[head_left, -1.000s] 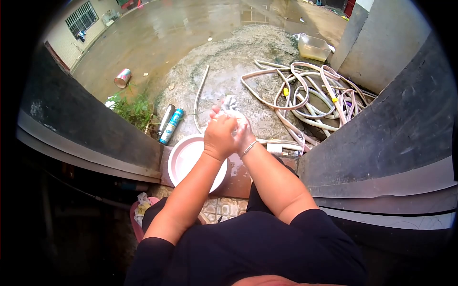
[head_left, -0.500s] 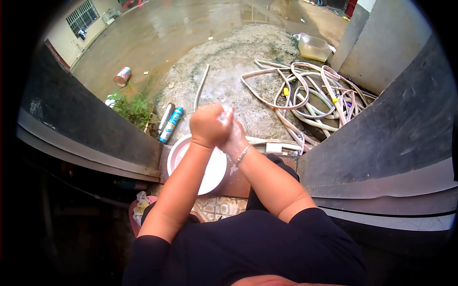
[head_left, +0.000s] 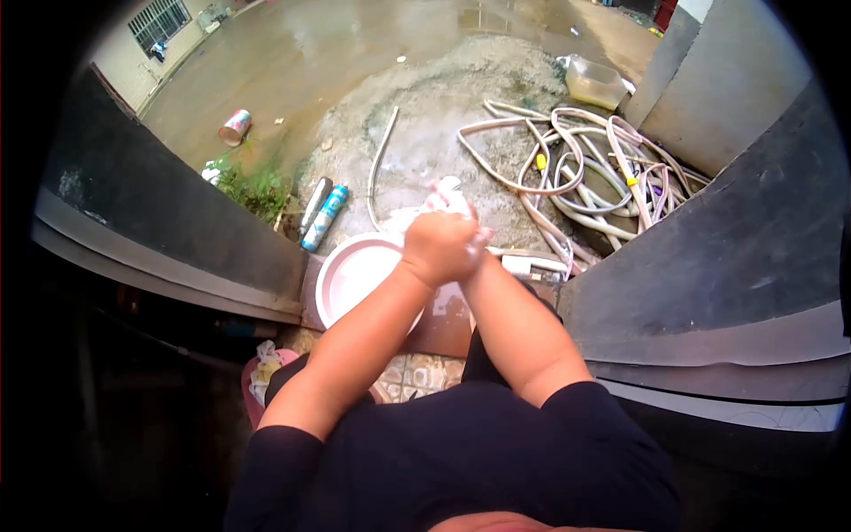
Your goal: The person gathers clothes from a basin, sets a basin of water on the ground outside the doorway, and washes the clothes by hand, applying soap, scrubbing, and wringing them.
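My left hand [head_left: 439, 246] is closed in a fist and pressed against my right hand [head_left: 477, 238], which lies mostly behind it. White, wet-looking stuff [head_left: 450, 184] shows at the fingers; whether it is lather or a small cloth, I cannot tell. More white [head_left: 401, 217] appears just left of the knuckles. Below and left of the hands, a round pale pink basin [head_left: 328, 297] stands on the doorstep, with something whitish inside. My left forearm crosses in front of the basin's right side.
Tangled hoses [head_left: 567, 164] lie to the right, and a clear plastic tub [head_left: 594, 84] stands beyond them. A blue spray can [head_left: 325, 217] and a dark can [head_left: 315, 202] lie at left near weeds [head_left: 253, 186]. Dark door panels flank both sides. A pink container [head_left: 253, 395] holds cloths.
Both hands have shifted right and slightly down, still together. More of the basin's rim and inside shows. The camera view has turned slightly.
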A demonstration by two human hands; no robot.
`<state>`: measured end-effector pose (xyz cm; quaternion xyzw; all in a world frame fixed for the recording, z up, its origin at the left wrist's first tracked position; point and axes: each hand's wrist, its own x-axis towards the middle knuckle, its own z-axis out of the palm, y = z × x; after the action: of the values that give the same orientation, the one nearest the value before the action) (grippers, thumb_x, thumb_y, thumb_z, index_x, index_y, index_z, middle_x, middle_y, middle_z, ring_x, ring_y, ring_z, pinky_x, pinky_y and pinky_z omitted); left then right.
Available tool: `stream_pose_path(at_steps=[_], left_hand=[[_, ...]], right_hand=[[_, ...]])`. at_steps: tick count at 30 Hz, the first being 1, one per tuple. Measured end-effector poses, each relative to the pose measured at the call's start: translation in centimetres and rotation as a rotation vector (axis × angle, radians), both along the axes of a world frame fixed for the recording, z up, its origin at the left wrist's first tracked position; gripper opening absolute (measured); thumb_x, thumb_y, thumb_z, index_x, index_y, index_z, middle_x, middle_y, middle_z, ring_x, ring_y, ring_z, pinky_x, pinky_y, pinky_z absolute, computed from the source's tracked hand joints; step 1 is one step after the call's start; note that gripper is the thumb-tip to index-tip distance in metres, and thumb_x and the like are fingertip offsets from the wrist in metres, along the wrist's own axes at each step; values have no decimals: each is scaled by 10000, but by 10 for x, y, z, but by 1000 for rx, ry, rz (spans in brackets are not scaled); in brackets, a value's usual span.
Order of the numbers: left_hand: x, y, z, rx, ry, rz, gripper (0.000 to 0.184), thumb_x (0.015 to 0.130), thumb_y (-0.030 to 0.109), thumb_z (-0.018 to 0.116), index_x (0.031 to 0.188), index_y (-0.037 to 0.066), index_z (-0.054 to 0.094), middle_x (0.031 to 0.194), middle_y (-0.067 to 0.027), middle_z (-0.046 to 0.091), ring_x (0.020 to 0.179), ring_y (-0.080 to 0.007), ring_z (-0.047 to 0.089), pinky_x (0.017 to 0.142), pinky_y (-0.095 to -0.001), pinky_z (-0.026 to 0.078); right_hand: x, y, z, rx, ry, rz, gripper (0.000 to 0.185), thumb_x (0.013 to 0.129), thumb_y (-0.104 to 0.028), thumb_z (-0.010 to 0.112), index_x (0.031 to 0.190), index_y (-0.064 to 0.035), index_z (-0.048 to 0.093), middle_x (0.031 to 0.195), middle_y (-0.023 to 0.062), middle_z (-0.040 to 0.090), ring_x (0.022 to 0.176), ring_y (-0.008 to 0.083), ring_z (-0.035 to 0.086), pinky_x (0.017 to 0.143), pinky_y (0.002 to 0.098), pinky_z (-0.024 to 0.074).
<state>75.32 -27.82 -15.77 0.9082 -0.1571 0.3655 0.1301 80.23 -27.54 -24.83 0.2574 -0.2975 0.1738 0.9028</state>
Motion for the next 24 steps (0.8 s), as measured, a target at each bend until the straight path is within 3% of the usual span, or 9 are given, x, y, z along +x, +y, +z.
stream_pose_path(at_steps=[2, 4, 5, 6, 8, 10, 13, 20, 24], left_hand=[[3, 0, 2, 18, 41, 104, 215, 717, 271, 614, 581, 115, 556, 564, -87, 554, 505, -261, 550, 479, -374, 441], [19, 23, 15, -211, 19, 187, 243, 757, 294, 613, 629, 94, 559, 562, -107, 530, 507, -316, 527, 478, -375, 437], [20, 31, 21, -214, 27, 244, 254, 768, 306, 610, 653, 84, 562, 597, -115, 540, 547, -324, 536, 499, -372, 441], [20, 37, 23, -211, 40, 300, 268, 780, 318, 606, 677, 74, 565, 632, -122, 549, 588, -331, 545, 519, -368, 445], [22, 42, 15, -252, 67, 315, 250, 787, 326, 592, 720, 86, 577, 688, -120, 561, 635, -323, 557, 557, -378, 451], [25, 44, 6, -302, 85, 320, 238, 795, 334, 579, 763, 98, 589, 744, -117, 572, 681, -314, 570, 595, -388, 456], [18, 48, -1, -354, 245, 438, 323, 784, 370, 597, 1024, 155, 576, 921, -134, 555, 814, -325, 570, 681, -394, 458], [14, 64, -31, -262, 482, 203, 511, 714, 433, 658, 1097, 113, 545, 1053, -151, 540, 912, -339, 554, 763, -379, 452], [14, 60, -13, -342, 840, 221, 507, 666, 358, 692, 1055, 70, 541, 986, -163, 571, 861, -354, 569, 758, -388, 454]], right_hand=[[38, -16, -37, -406, -169, 533, 309, 911, -323, 355, 890, -82, 547, 832, 71, 582, 777, 185, 571, 740, 356, 466], [4, -36, 46, -993, 319, 201, 291, 894, -341, 420, 886, -82, 552, 790, 59, 581, 737, 175, 574, 683, 329, 473], [1, -41, 62, -1197, 288, 219, 302, 933, -300, 325, 1010, -84, 523, 981, 93, 575, 910, 177, 571, 772, 312, 481], [16, -50, 49, -686, -110, 539, 286, 932, -278, 338, 1014, -77, 524, 919, 92, 589, 818, 179, 596, 693, 293, 501], [4, -44, 69, -1139, 332, 293, 205, 884, -211, 475, 945, -35, 560, 858, 82, 595, 741, 188, 594, 650, 295, 491], [10, -38, 61, -1142, 379, 264, 203, 887, -197, 471, 961, -29, 559, 864, 84, 593, 756, 188, 594, 656, 302, 491], [25, -38, 45, -1162, 464, 176, 206, 892, -178, 465, 988, -21, 556, 870, 84, 585, 768, 188, 589, 666, 310, 492], [40, -54, 45, -1233, 525, 15, 203, 881, -185, 493, 966, -12, 555, 854, 90, 553, 752, 197, 563, 670, 321, 480], [47, -58, 43, -1250, 451, 6, 202, 861, -194, 514, 920, -3, 546, 815, 79, 558, 706, 187, 575, 569, 306, 491]])
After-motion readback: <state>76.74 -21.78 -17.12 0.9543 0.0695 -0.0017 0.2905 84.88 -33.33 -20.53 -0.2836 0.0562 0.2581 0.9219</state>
